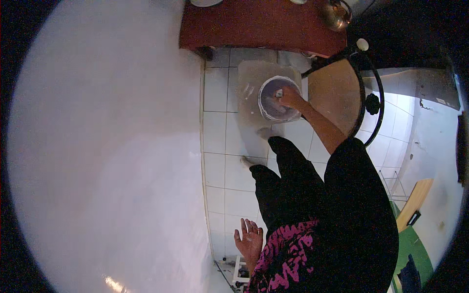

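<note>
My right hand (290,96) reaches into a round white bucket (262,103) that holds greyish, cloudy liquid. Its fingers are curled around something small and whitish, too blurred to name. Under the bucket lies a pale, square-cornered translucent surface (248,95); whether it is a sheet or a low stool, I cannot tell. My left hand (251,239) hangs beside my body near the white wall, fingers spread, palm showing, with nothing in it.
A white wall (107,122) fills the left. Ahead is a reddish-brown table (259,24) bearing a shiny metal pot (337,15). A chair with a brown seat (334,95) and black frame stands right of the bucket. White tiles (215,132) cover the floor; a wooden board (414,202) leans at right.
</note>
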The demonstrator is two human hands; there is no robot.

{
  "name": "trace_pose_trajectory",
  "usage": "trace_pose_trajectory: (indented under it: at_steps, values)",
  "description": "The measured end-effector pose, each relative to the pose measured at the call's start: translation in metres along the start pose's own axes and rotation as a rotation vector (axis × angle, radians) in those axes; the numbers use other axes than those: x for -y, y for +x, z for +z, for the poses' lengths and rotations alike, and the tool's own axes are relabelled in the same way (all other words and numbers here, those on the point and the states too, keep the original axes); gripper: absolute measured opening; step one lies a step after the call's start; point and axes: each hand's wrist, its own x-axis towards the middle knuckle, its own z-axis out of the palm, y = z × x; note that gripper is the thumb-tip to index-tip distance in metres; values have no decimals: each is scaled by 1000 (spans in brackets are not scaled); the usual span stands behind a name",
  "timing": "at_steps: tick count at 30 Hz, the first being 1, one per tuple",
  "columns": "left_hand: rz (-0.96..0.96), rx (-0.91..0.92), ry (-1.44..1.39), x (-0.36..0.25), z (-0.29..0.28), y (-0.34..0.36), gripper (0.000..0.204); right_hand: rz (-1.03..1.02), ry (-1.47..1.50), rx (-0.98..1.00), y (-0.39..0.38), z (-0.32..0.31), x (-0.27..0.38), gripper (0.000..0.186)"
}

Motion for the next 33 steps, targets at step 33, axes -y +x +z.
trace_pose_trajectory:
  at_steps: [33]
  values:
    - [60, 177, 0, -2, -41, -23, 52, 139, 187, -380, -63, -76, 39, 6]
